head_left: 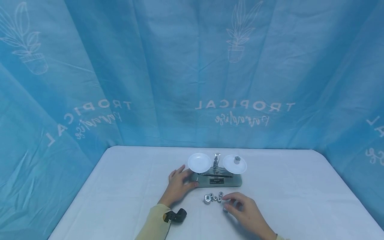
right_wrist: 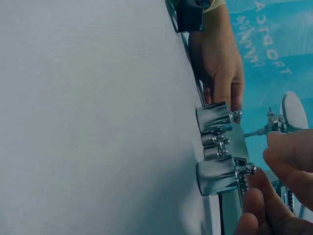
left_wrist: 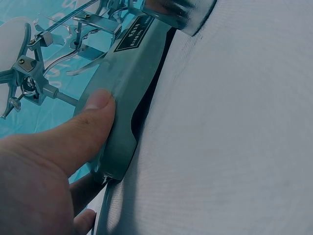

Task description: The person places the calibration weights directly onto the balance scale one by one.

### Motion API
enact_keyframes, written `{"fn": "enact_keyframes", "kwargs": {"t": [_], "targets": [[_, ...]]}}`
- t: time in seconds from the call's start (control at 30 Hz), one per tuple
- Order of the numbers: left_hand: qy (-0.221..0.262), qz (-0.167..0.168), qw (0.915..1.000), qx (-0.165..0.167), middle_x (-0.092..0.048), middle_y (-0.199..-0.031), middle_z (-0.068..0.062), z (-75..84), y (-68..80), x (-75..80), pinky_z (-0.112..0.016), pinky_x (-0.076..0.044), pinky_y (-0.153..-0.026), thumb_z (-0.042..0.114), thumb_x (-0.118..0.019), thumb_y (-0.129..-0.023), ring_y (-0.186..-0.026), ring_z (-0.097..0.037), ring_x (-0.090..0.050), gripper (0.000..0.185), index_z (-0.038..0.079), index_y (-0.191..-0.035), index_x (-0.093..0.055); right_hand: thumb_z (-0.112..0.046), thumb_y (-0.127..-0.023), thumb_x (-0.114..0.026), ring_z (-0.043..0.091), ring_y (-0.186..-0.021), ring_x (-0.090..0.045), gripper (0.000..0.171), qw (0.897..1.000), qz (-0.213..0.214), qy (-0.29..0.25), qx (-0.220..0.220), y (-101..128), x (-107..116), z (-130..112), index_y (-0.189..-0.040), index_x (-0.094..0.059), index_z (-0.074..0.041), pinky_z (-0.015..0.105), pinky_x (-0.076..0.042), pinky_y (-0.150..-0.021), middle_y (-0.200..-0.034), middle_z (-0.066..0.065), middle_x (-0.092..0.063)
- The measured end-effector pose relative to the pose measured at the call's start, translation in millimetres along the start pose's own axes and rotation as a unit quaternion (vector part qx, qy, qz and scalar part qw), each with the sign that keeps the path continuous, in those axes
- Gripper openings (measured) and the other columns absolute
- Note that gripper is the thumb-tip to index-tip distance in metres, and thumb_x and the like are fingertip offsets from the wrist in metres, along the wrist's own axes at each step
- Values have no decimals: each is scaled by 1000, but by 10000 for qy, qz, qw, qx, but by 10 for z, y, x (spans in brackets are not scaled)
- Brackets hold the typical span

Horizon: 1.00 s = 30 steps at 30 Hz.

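Observation:
A green-based balance scale [head_left: 219, 181] with two white pans stands at the table's back. On its right pan [head_left: 227, 166] sits a metal weight [head_left: 237, 160]; its left pan [head_left: 199, 163] holds nothing. My left hand [head_left: 177, 187] grips the base's left end, the thumb [left_wrist: 98, 110] on its front face and other fingers behind. Several metal weights [head_left: 207, 199] stand in front of the scale. My right hand [head_left: 244, 211] hovers over one knobbed weight [right_wrist: 216, 175], thumb and fingers apart around its knob. In the head view that hand partly covers this weight.
A white cloth [head_left: 126, 186] covers the table. Blue printed curtains [head_left: 180, 83] hang behind and at both sides. On the left wrist is a black device [head_left: 177, 216], below a pale yellow sleeve.

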<state>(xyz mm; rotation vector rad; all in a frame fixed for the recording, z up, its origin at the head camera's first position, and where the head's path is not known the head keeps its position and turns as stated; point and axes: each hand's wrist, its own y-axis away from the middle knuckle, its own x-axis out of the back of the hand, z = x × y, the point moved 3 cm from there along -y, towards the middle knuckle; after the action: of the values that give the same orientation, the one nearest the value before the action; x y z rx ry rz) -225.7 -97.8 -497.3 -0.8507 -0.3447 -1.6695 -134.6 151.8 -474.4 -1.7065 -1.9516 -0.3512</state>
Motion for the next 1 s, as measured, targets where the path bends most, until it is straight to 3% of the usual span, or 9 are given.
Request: {"fn": "enact_keyframes", "kwargs": {"t": [0.3, 1.0], "targets": [[-21, -17, 10000, 66, -59, -143, -4, 6, -2, 0, -65, -11, -119, 38, -76, -88, -147, -38, -31, 59, 14, -140, -60, -21, -86, -79, 4, -76, -56, 19, 9979, -99, 50, -631, 23, -45, 59, -104, -74, -18, 22, -51, -66, -88, -9, -66], [31, -3, 10000, -27, -60, -141, -7, 19, 5, 16, -66, -11, -118, 37, -77, -88, -146, -39, -32, 59, 11, -138, -60, -21, -84, -80, 5, -71, -54, 14, 9954, 32, 325, -904, 31, -63, 118, -95, -73, -17, 22, -49, -64, -78, -10, -62]]}}
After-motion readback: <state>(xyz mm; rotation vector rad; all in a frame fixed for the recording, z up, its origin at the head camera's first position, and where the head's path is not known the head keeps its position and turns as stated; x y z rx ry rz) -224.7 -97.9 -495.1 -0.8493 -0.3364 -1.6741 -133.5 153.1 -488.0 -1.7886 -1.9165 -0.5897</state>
